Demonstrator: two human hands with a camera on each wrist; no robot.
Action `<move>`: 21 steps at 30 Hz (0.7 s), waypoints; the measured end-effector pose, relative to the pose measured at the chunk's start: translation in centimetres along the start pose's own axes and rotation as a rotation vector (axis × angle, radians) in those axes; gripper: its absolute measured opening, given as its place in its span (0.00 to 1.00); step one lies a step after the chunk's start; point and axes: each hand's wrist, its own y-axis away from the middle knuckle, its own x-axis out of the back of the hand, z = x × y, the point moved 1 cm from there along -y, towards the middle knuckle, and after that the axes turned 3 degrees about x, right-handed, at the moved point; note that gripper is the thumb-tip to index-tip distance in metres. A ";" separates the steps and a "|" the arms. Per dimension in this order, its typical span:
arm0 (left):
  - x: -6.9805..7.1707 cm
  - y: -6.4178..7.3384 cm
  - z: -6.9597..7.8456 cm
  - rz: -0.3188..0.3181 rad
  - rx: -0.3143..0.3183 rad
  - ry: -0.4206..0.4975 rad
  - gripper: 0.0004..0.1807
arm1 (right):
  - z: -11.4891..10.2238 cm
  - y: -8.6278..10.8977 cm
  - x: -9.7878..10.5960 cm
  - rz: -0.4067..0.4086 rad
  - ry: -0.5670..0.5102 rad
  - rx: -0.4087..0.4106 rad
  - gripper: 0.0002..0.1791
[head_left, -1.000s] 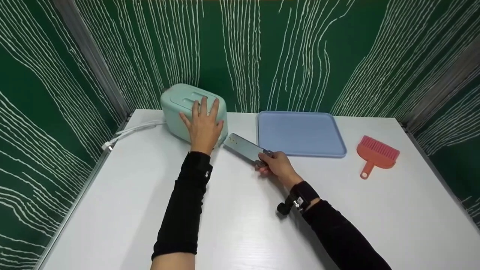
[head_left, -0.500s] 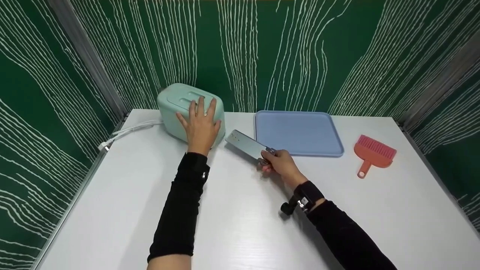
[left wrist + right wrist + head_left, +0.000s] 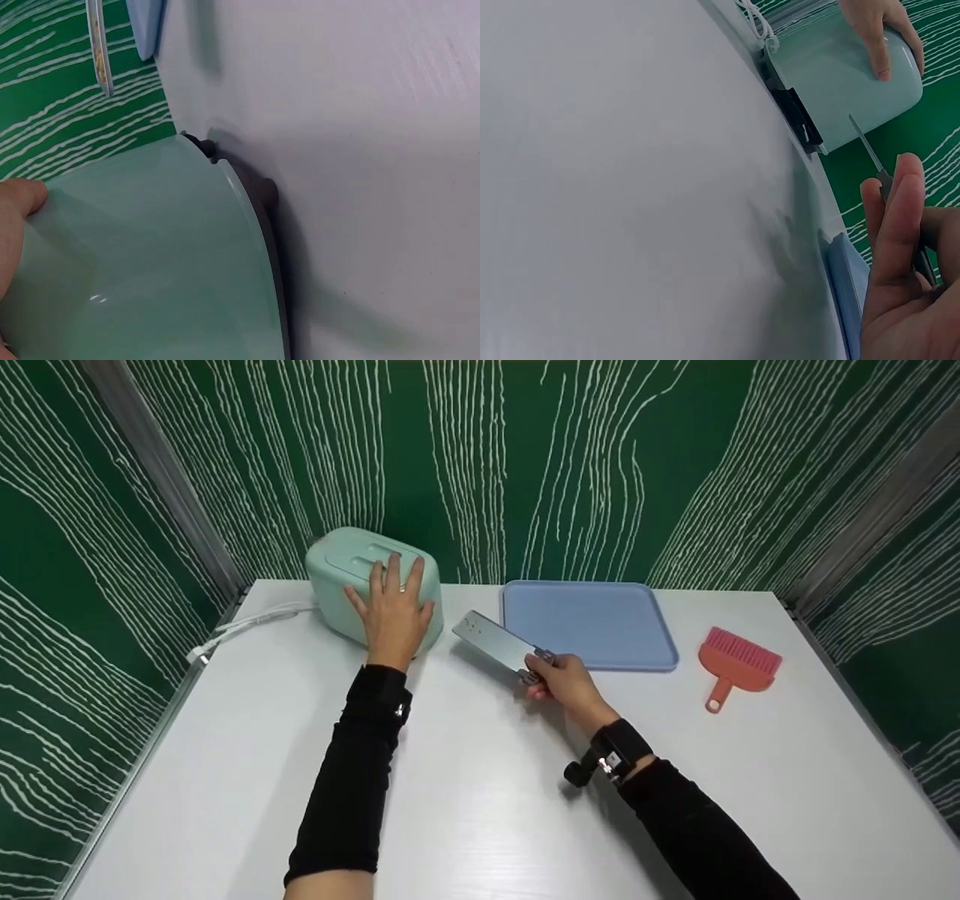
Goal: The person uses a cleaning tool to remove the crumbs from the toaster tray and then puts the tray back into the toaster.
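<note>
- Gripping a flat metal tray point(image 3: 491, 640) by its near end, the right hand point(image 3: 568, 684) holds it above the table point(image 3: 465, 787).
- Spread fingers of the left hand point(image 3: 394, 619) rest on the mint toaster point(image 3: 341, 596), left of the right hand.
- Blue tray point(image 3: 589, 622) lies just beyond the right hand; orange brush point(image 3: 735, 670) sits farther right.

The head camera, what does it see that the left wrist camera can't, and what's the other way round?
Only the head camera sees the red brush, the white cord and the right hand.

Only the left wrist camera clearly sees a stubby dark foot under the mint toaster.

Both show the toaster, part of the left hand, the metal plate and the blue tray.
</note>
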 end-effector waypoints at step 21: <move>0.8 0.0 0.6 -0.054 0.022 0.084 0.40 | -0.3 0.7 1.8 0.027 -0.041 0.031 0.18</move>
